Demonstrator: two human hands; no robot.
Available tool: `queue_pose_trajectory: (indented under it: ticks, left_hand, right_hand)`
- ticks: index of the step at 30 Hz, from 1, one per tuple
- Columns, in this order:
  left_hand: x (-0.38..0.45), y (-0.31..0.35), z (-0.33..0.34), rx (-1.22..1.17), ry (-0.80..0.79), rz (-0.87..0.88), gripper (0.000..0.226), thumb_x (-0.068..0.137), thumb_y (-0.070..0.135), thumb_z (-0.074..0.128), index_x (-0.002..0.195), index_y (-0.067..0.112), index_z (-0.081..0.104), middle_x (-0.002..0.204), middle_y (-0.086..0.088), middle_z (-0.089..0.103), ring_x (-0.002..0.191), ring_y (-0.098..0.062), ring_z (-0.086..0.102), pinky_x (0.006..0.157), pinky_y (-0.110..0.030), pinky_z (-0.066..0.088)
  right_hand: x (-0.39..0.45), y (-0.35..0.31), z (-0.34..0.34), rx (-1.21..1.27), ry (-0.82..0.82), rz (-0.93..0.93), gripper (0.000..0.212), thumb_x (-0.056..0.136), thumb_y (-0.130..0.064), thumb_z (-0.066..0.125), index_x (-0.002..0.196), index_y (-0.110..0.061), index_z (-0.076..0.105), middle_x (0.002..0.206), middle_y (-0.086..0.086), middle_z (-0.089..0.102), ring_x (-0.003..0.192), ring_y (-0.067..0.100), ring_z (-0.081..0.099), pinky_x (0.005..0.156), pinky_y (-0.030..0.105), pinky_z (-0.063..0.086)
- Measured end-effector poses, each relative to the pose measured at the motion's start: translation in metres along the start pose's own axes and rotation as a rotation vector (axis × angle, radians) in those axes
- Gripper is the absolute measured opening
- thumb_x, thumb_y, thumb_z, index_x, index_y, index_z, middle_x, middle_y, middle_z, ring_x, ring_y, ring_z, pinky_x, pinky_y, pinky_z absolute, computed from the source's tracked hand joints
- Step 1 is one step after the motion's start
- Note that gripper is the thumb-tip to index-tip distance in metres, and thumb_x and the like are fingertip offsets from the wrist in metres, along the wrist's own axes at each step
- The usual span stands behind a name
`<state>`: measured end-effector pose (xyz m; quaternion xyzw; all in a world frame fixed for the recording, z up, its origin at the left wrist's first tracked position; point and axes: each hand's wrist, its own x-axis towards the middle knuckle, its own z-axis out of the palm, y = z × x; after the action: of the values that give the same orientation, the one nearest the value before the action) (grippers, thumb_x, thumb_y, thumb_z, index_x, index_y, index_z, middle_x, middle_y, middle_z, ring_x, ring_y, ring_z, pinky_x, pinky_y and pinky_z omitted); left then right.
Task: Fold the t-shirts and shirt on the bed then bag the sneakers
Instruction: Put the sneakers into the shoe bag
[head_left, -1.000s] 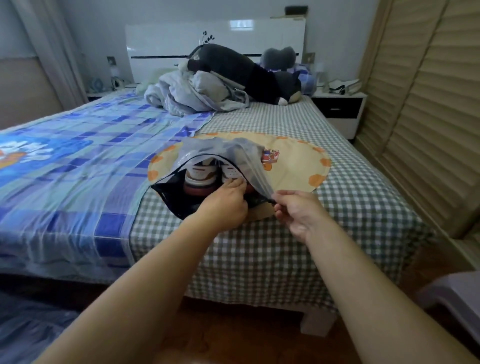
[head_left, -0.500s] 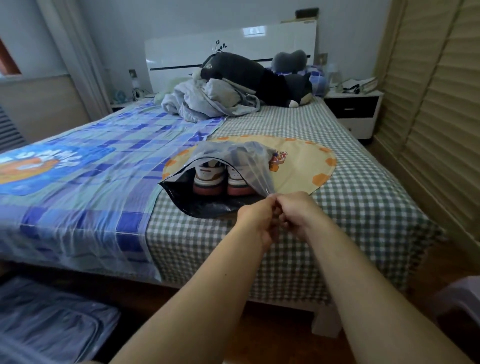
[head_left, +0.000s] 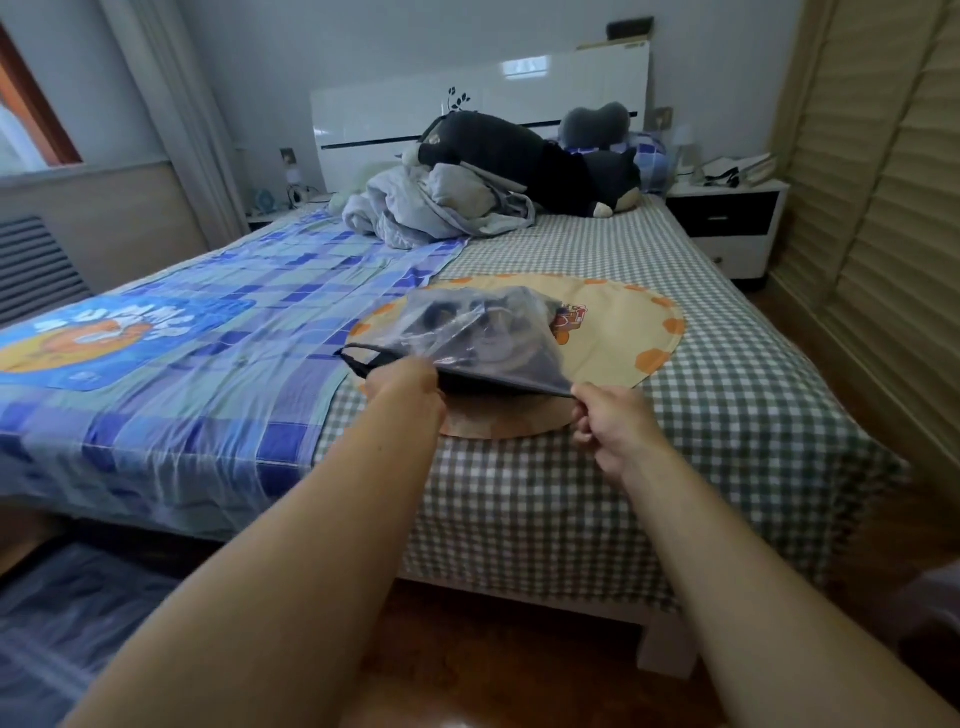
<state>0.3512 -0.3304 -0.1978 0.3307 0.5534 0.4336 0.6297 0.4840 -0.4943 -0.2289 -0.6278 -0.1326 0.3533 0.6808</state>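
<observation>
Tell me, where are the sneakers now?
In the head view, the sneakers sit inside the translucent bag on the round yellow mat, mid-bed, between both hands.

We see a translucent bag (head_left: 483, 332) lying on a round yellow mat (head_left: 623, 332) on the checked bed (head_left: 727, 405), with sneakers (head_left: 488, 338) dimly visible through the plastic. The left hand (head_left: 402, 387) pinches the bag's dark near edge towards its left end, while the right hand (head_left: 605, 423) pinches its right corner. Crumpled grey clothes (head_left: 431, 210) and a dark plush toy (head_left: 524, 161) lie near the headboard (head_left: 405, 111).
</observation>
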Motion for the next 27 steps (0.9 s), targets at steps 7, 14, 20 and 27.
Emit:
queue_pose_trajectory:
  ticks: [7, 14, 20, 27]
  left_hand:
    - [0.065, 0.054, -0.073, 0.011, 0.128, -0.009, 0.022, 0.099, 0.007, 0.051, 0.117, 0.013, 0.061, 0.067, 0.0, 0.047, 0.05, -0.01, 0.04, 0.036, -0.013, 0.034]
    - [-0.033, 0.024, -0.136, 0.205, -0.277, -0.146, 0.027, 0.095, 0.005, 0.051, 0.07, 0.011, 0.043, 0.058, -0.001, 0.027, 0.05, -0.012, 0.03, 0.041, -0.02, 0.034]
    - [-0.036, 0.011, -0.157, 0.58, -0.258, -0.035, 0.041, 0.074, 0.044, 0.07, 0.109, 0.024, 0.06, 0.11, -0.011, 0.06, 0.097, -0.025, 0.06, 0.081, -0.045, 0.052]
    - [-0.037, 0.02, -0.079, 0.525, -0.493, -0.122, 0.105, 0.055, 0.095, 0.06, 0.141, 0.035, 0.049, 0.133, -0.005, 0.065, 0.111, -0.029, 0.069, 0.08, -0.041, 0.059]
  right_hand:
    - [-0.003, -0.001, -0.007, 0.021, -0.016, 0.025, 0.013, 0.099, -0.01, 0.054, 0.089, -0.004, 0.06, 0.07, 0.003, 0.049, 0.052, 0.007, 0.039, 0.045, 0.02, 0.03]
    - [-0.01, -0.019, -0.047, -0.234, -0.086, 0.176, 0.018, 0.097, -0.018, 0.059, 0.082, -0.009, 0.06, 0.062, 0.002, 0.053, 0.048, 0.008, 0.039, 0.04, 0.02, 0.032]
    - [-0.025, -0.032, -0.041, -1.086, 0.204, -0.284, 0.043, 0.1, -0.044, 0.053, 0.131, -0.015, 0.054, 0.126, 0.012, 0.056, 0.108, 0.027, 0.057, 0.081, 0.036, 0.048]
    - [0.056, -0.047, 0.035, -0.605, -0.327, 0.04, 0.102, 0.078, -0.088, 0.047, 0.154, -0.021, 0.038, 0.154, 0.013, 0.044, 0.132, 0.031, 0.053, 0.107, 0.041, 0.044]
